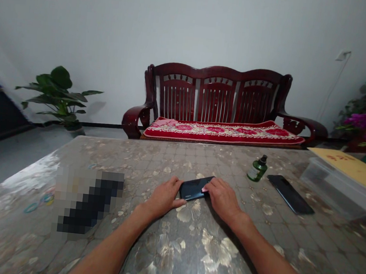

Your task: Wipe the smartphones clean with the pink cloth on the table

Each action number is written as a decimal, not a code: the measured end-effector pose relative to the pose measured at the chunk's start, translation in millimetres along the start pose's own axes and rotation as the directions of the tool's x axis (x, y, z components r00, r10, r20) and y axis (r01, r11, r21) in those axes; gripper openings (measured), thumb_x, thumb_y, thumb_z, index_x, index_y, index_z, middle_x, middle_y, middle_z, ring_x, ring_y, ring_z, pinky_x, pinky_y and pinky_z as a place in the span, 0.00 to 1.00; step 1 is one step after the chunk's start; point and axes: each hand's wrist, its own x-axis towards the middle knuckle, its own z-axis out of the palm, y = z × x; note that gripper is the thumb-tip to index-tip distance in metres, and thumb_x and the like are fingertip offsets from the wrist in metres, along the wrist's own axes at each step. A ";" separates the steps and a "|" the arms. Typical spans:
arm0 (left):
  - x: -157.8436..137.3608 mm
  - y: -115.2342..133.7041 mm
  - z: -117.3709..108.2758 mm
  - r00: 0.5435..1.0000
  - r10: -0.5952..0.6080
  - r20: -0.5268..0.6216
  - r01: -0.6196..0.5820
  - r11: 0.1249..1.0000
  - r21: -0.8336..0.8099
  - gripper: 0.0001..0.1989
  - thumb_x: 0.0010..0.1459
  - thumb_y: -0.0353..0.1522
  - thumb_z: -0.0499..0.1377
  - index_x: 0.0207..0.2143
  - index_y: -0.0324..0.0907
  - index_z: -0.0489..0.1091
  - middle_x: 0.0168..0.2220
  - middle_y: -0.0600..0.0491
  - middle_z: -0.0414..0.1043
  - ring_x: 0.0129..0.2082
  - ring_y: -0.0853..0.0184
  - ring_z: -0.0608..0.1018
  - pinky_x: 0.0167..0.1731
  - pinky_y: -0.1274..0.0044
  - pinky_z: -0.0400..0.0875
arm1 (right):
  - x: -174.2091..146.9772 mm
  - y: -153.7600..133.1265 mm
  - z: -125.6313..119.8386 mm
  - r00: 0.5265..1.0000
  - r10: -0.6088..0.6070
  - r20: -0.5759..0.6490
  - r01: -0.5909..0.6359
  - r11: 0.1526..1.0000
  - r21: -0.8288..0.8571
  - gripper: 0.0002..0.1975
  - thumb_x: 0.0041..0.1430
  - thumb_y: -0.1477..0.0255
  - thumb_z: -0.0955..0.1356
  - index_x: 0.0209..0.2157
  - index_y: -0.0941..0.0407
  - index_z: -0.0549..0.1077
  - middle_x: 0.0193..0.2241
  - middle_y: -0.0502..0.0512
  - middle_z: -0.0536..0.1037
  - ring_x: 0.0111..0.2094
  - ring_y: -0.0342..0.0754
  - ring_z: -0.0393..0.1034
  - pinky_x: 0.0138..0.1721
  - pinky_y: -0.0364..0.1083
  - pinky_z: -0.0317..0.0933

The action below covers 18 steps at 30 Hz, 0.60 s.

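The left end of a dark phone (192, 189) is gripped by the left hand (164, 194), with the thumb at its near edge. Its right end is partly covered by the right hand (224, 198), whose fingers are curled over a pink scrap (205, 190), too small to be identified. The phone is laid flat between both hands, neither clearly nearer, its long axis running left to right, the right end slightly farther away. Beyond the right hand, well apart, a green bottle (257, 171), a second phone (290, 195) and a clear box (331, 187) are seen on the table (164, 248). Off left, a dark object (87, 207) is blurred out.
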 end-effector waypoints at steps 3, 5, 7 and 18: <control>0.4 -2.6 2.3 1.000 0.000 -0.014 0.000 1.000 -0.026 0.26 0.59 0.41 0.62 0.57 0.44 0.62 0.55 0.44 0.65 0.51 0.54 0.75 0.50 0.67 0.69 | 1.2 4.2 0.8 1.000 -0.015 -0.001 0.015 1.000 0.001 0.10 0.66 0.77 0.65 0.37 0.54 0.78 0.36 0.55 0.77 0.40 0.50 0.68 0.41 0.46 0.56; 0.6 -3.9 3.0 1.000 0.009 -0.020 -0.010 0.999 -0.047 0.26 0.59 0.41 0.62 0.57 0.45 0.62 0.55 0.44 0.65 0.51 0.54 0.75 0.51 0.67 0.69 | 1.9 11.0 1.0 0.999 0.046 -0.016 -0.046 0.999 -0.017 0.10 0.66 0.77 0.65 0.37 0.54 0.79 0.36 0.56 0.77 0.40 0.51 0.68 0.41 0.46 0.55; 0.5 -4.6 2.7 1.000 0.016 -0.024 -0.018 0.998 -0.068 0.27 0.58 0.41 0.62 0.58 0.44 0.62 0.55 0.44 0.65 0.51 0.54 0.75 0.51 0.67 0.69 | 2.5 15.7 2.0 0.995 0.095 -0.037 -0.096 0.995 -0.021 0.11 0.66 0.76 0.64 0.37 0.54 0.79 0.36 0.56 0.77 0.40 0.51 0.67 0.41 0.46 0.55; 0.7 -7.9 0.1 0.998 0.034 -0.046 -0.043 0.980 -0.195 0.27 0.55 0.38 0.63 0.56 0.43 0.64 0.52 0.45 0.65 0.49 0.56 0.74 0.51 0.67 0.69 | 2.0 26.0 1.5 0.997 0.063 -0.044 -0.064 0.998 -0.018 0.13 0.66 0.77 0.64 0.37 0.53 0.80 0.35 0.55 0.77 0.39 0.50 0.67 0.41 0.46 0.54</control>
